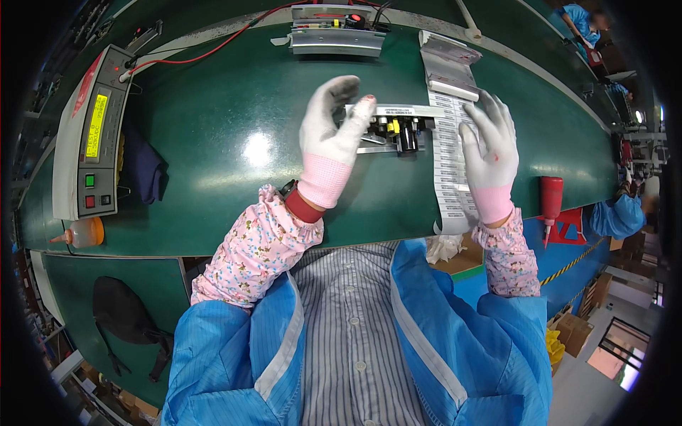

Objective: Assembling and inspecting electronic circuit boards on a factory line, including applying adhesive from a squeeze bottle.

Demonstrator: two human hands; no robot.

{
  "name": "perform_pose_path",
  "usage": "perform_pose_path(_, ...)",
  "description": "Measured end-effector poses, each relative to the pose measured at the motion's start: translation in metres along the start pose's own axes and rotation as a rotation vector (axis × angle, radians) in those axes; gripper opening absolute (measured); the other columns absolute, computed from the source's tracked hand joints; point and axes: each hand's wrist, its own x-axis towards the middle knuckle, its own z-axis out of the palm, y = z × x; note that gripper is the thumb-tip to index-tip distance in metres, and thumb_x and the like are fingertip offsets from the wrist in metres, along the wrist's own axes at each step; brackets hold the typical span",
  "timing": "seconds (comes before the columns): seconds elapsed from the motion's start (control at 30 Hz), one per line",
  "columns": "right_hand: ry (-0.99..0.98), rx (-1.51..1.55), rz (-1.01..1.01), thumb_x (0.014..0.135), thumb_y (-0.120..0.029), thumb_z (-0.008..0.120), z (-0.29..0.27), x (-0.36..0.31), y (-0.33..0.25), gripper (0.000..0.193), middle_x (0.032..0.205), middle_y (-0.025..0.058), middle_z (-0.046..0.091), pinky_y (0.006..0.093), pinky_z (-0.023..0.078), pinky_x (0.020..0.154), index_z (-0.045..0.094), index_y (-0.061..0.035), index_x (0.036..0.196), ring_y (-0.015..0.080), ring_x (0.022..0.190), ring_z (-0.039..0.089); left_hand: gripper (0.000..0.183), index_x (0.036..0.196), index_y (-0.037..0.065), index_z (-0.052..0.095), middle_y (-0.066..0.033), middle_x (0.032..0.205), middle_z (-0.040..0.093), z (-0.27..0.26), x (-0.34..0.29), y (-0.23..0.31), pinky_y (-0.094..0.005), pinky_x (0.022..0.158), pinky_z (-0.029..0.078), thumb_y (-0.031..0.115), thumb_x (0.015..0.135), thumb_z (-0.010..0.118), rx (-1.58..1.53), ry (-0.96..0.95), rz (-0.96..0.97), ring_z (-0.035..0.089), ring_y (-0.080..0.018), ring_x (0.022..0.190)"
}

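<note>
My left hand (pixel 334 128), in a white glove with a pink cuff, is at the left end of an electronic unit (pixel 406 136). Its thumb overlaps the unit's end, and thumb and fingers are apart. The unit has a narrow metal casing with a label along its top edge, and black and yellow parts inside. Over the right side of a long strip of printed labels (pixel 449 170) is my right hand (pixel 491 153), gloved alike, its fingers spread and bent. Whether its fingertips touch a label cannot be made out. The strip's silvery, folded far end (pixel 450 60) lies beyond the hand.
A tester (pixel 92 135) with a lit yellow screen stands at the left, its red cable running along the back. Another metal-cased unit (pixel 336 42) lies at the far side. An orange-capped bottle (pixel 87 232) is front left; a red bottle (pixel 551 197) is right.
</note>
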Motion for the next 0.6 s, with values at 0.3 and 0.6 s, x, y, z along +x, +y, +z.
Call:
perform_pose_path(0.3,-0.460,0.760,0.473,0.084,-0.015,0.077,0.014,0.031,-0.004,0.053,0.133,0.0116,0.064,0.0337,0.047,0.105,0.062,0.0009,0.132,0.0257,0.117,0.063,0.052,0.132,-0.006,0.055,-0.0181,0.127,0.064,-0.002,-0.003,-0.007,-0.0331,0.099,0.050,0.011,0.088,0.078,-0.224,-0.022,-0.100,0.062,-0.0221,0.112)
perform_pose_path(0.6,-0.348,0.974,0.422,0.082,-0.025,0.082,0.003,0.033,0.036,0.064,0.129,0.0117,0.068,0.0325,0.052,0.095,0.059,0.0016,0.135,0.0218,0.109,0.066,0.047,0.131,-0.004,0.058,-0.0142,0.124,0.068,0.016,-0.011,0.023,-0.0306,0.096,0.051,-0.001,0.087,0.075,-0.517,-0.517,-0.324,0.066,-0.0206,0.106)
